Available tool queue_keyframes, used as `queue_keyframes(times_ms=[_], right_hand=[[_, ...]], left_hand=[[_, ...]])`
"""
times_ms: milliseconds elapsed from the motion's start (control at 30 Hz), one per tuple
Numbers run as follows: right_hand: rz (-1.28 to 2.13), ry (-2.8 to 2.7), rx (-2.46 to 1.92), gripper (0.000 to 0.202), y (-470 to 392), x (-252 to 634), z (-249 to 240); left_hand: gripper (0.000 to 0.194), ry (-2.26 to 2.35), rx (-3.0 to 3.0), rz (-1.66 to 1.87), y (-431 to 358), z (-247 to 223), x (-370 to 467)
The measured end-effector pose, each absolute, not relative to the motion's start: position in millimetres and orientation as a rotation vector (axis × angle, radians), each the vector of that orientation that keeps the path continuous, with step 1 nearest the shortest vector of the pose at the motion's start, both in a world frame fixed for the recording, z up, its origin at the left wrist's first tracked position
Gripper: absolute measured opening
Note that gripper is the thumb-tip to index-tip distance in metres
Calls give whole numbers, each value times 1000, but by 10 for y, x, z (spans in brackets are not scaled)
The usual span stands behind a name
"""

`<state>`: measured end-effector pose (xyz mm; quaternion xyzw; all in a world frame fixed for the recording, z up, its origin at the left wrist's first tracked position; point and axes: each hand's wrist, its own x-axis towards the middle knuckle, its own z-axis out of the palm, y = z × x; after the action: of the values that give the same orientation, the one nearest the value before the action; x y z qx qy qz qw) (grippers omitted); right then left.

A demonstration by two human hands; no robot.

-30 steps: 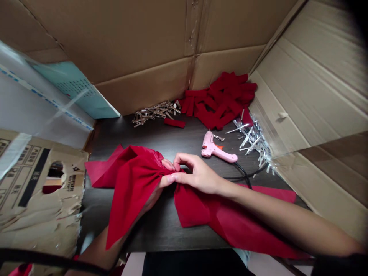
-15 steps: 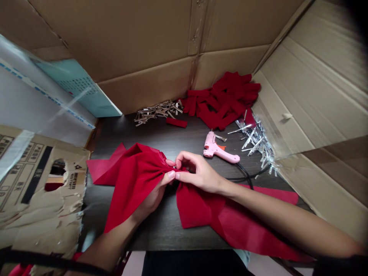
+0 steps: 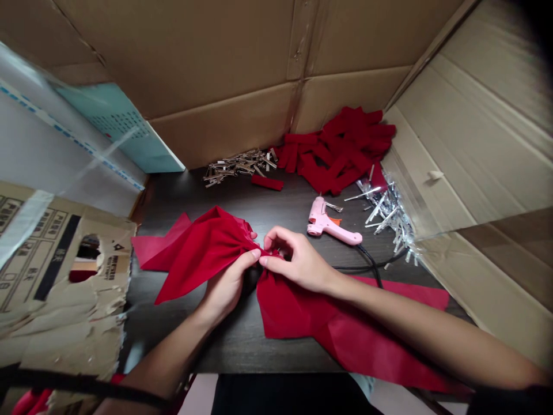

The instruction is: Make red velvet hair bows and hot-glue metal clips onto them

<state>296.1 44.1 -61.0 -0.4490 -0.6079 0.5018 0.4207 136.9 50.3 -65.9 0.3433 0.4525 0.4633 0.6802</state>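
Glue gun was our landmark: pink plastic, orange trigger (image 3: 332,223). We saw the wide, soft red cloth (image 3: 209,245) gathered into a narrow pleated neck, to the near left of the glue gun, with both hands at it. Left hand (image 3: 224,288): thumb pressed on the neck's near side, a fingertip showing just past its far side, so pinching the cloth; we couldn't see the other fingers, hidden underneath. Right hand (image 3: 306,265): thumb and forefinger curved together, pinching the neck right beside the left thumb; remaining fingers curled, partly hidden. Anything thin between those tips was too small for us to tell.

From the neck, we noted one part of the cloth fanning out left of the glue gun, beyond the left hand, and the other running under the right wrist and forearm, on the near side of the glue gun.

Beyond the glue gun we logged a heap of short dark-red fabric strips (image 3: 345,150); far left of it, a pile of slim silver metal clips (image 3: 237,166); to its right, shiny silver twist-tie strips (image 3: 389,210).
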Motion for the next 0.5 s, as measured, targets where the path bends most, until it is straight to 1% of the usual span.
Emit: queue_keyframes(times_ms=[233, 367, 500], right_hand=[[1206, -1557, -1150, 7, 440, 2943, -634], [1289, -1408, -1137, 11, 445, 2910, -690], [1387, -1242, -1050, 15, 460, 2874, -740]], left_hand=[[24, 1069, 748, 1081, 494, -680, 1401], [19, 1095, 775, 1112, 482, -691, 1420], [10, 1098, 792, 1127, 473, -708, 1416]])
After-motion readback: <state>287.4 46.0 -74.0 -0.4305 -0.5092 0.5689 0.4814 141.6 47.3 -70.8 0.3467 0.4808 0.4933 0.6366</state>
